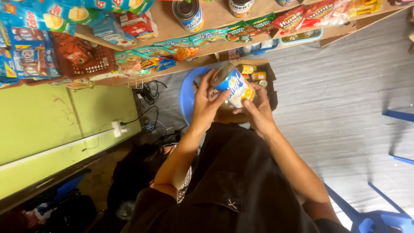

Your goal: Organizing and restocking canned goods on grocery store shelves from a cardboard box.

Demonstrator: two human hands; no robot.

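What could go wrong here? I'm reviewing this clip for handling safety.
1. The can is held tilted in both hands, left hand and right hand, above an open cardboard box of small bottles; a slip could knock them over.
2. Cables lie on the floor nearby, a possible trip hazard.

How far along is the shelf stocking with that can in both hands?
Done: cans and snack packets already sit on the wooden shelves. In hand: the left hand and right hand hold a blue and yellow can over an open cardboard box. Left: small jars remain in that box.
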